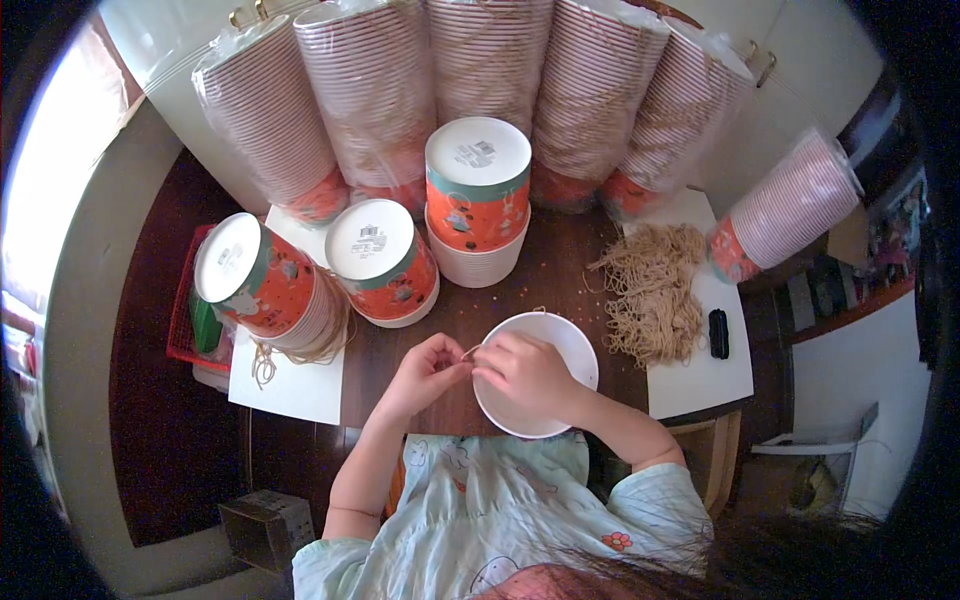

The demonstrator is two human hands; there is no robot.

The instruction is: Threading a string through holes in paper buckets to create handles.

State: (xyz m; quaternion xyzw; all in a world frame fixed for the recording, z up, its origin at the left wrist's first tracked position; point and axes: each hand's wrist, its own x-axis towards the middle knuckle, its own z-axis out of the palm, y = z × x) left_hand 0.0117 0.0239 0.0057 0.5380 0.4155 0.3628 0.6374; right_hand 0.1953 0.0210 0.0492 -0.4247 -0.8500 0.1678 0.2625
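A white paper bucket stands with its mouth up at the table's near edge. My right hand is over its left side, fingertips pinched at the rim. Close by on the left, my left hand is also closed in a pinch, its fingertips almost meeting the right hand's. A short bit of tan cord shows between the two sets of fingertips; the fingers hide most of it. A small loop of cord also pokes up at the bucket's far rim.
Upside-down orange buckets stand in stacks at the left and middle. Tall wrapped bucket stacks line the back; another wrapped stack leans right. A tan cord heap lies at right, beside a black object.
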